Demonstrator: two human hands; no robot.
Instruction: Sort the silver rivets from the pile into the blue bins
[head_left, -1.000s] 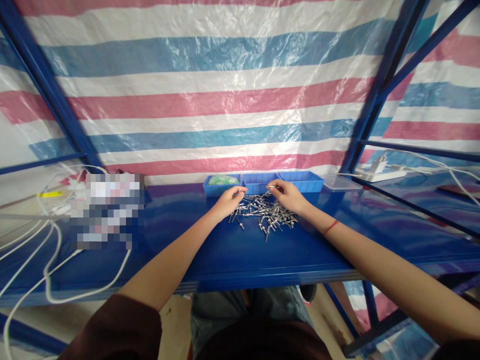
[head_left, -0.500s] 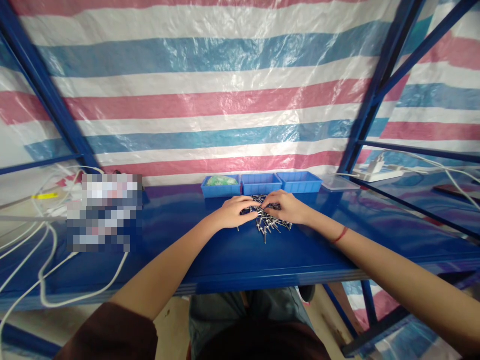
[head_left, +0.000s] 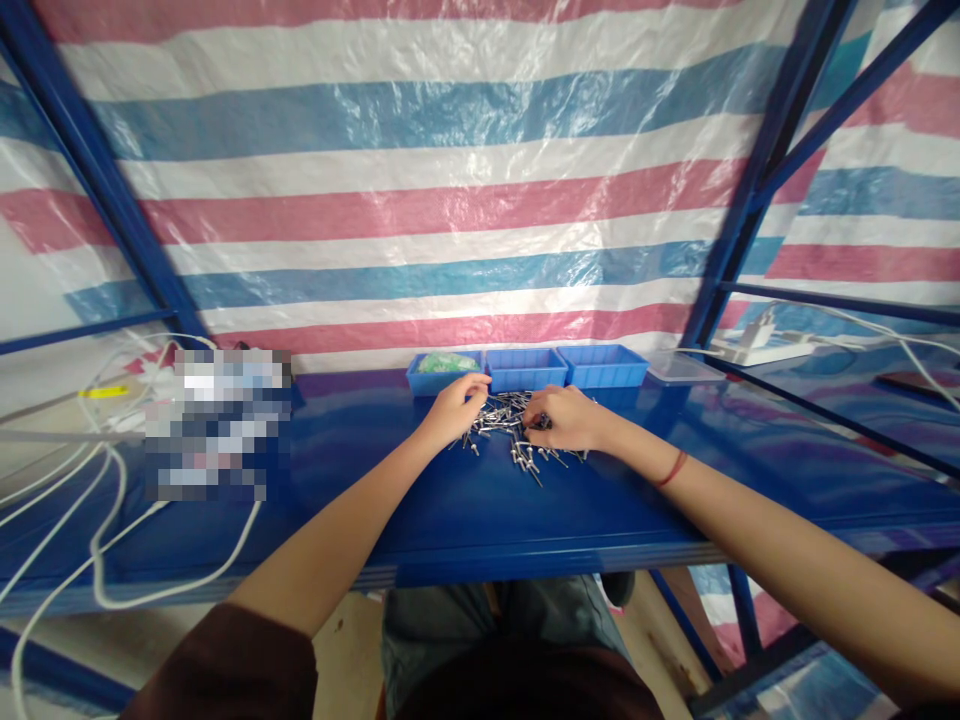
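Since half a second ago both hands have parted: the left hand (head_left: pixel 454 408) has drawn back from the middle of the blind rivets (head_left: pixel 501 414), while the right hand (head_left: pixel 571 418) has curled down over their right part. One pile of rivets, too many and too overlapped to count, lies on one blue tabletop (head_left: pixel 480 520), between the hands and partly under the right one, with several strays toward the person. The left thumb and fingers curve toward each other at the pile's left edge; the right fingers bend in among the rivets; whether either hand grips any, I cannot tell. Behind stand three blue bins (head_left: pixel 525 378) in a row, the leftmost holding green plastic (head_left: pixel 448 362). One red band (head_left: pixel 674 469) circles the right forearm.
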